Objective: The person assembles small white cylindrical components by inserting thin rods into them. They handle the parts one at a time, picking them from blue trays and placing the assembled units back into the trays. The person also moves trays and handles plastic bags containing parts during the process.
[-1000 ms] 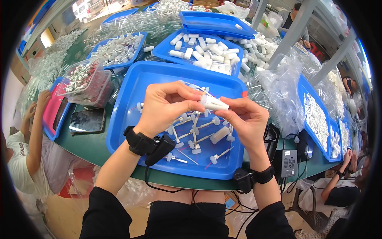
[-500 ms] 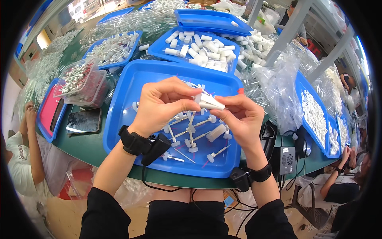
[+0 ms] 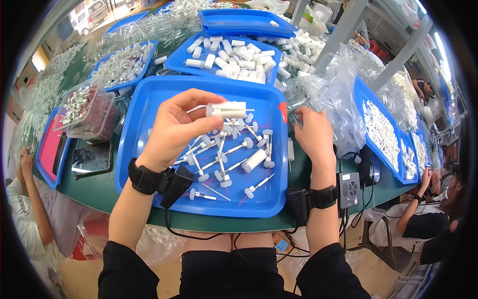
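Here's my left hand [image 3: 179,122], pinching a white part [image 3: 229,109] between thumb and fingers, holding it roughly level above the blue tray [image 3: 149,99], its pale cap toward my palm and a thin pin poking out on the right. Over on the other side my right hand [image 3: 315,134] is loosely curled past the tray's right edge, close to the clear bag [image 3: 336,104]; the fingertips are turned away, so I can't tell whether they grip anything. Down in the tray it's a scatter of capped pins [image 3: 247,143], lying every which way, with one stubby cylinder [image 3: 255,160] among them and a red tag [image 3: 282,112] at the upper right corner. Left of the tray a phone [image 3: 91,158] lies flat on the green table [image 3: 107,187], just below a clear tub [image 3: 87,117] of small red and white pieces. Beyond my tray, more white cylinders [image 3: 226,47] fill a second tray [image 3: 172,69], and off to the right, white sticks [image 3: 381,132] crowd a third.
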### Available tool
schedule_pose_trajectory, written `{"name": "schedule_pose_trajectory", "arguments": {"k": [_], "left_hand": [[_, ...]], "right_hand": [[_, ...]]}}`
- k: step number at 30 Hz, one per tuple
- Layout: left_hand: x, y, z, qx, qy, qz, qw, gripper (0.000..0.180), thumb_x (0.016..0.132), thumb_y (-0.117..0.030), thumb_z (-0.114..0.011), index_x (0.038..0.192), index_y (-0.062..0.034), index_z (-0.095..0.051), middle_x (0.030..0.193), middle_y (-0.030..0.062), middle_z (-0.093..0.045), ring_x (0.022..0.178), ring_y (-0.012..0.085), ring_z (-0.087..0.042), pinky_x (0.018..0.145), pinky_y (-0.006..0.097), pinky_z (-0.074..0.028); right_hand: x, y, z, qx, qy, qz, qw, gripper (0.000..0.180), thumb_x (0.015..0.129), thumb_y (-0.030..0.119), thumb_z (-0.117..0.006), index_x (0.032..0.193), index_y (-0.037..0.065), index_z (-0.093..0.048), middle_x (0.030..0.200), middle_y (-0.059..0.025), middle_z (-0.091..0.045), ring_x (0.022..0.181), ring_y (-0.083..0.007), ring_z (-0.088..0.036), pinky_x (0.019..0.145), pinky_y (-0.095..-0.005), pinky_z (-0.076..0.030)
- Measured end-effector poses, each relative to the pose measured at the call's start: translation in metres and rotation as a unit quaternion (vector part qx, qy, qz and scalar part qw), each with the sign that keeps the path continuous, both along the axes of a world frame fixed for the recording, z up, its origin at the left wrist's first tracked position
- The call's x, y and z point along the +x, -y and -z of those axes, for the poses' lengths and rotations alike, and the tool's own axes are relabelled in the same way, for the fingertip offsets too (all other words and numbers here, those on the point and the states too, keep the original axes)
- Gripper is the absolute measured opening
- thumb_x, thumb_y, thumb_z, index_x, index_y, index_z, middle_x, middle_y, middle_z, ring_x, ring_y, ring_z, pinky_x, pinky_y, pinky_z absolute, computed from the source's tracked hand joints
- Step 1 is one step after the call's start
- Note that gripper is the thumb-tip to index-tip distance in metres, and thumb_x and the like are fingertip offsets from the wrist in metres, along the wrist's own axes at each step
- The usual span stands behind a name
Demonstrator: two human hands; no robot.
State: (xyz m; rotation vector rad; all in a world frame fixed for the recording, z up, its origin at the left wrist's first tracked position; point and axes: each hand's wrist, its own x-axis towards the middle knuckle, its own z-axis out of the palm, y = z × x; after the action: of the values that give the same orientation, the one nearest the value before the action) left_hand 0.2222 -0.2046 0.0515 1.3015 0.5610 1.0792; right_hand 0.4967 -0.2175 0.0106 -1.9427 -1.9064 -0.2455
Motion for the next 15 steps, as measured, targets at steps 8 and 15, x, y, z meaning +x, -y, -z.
{"name": "schedule_pose_trajectory", "arguments": {"k": [8,15], "left_hand": [[0.000,0.002,-0.001,0.034,-0.058,-0.026,0.997,0.024,0.072,0.006,-0.066,0.095,0.0013,-0.058,0.098,0.0133,-0.062,0.091,0.0172,-0.060,0.076,0.025,-0.048],[-0.002,0.000,0.002,0.054,-0.036,-0.038,0.997,0.015,0.073,0.003,-0.067,0.086,0.0007,-0.059,0.097,0.0134,-0.062,0.088,0.0168,-0.060,0.076,0.026,-0.048]], "right_hand": [[-0.016,-0.001,-0.018,0.118,-0.096,-0.002,0.988,0.023,0.072,0.011,-0.060,0.094,0.006,-0.061,0.087,-0.0113,-0.061,0.078,-0.0272,-0.055,0.070,-0.0367,-0.043],[-0.054,0.020,-0.044,-0.042,-0.539,-0.326,0.775,0.026,0.084,0.005,-0.053,0.109,0.001,-0.058,0.090,-0.0063,-0.055,0.071,-0.0081,-0.056,0.065,-0.0210,-0.045]]}}
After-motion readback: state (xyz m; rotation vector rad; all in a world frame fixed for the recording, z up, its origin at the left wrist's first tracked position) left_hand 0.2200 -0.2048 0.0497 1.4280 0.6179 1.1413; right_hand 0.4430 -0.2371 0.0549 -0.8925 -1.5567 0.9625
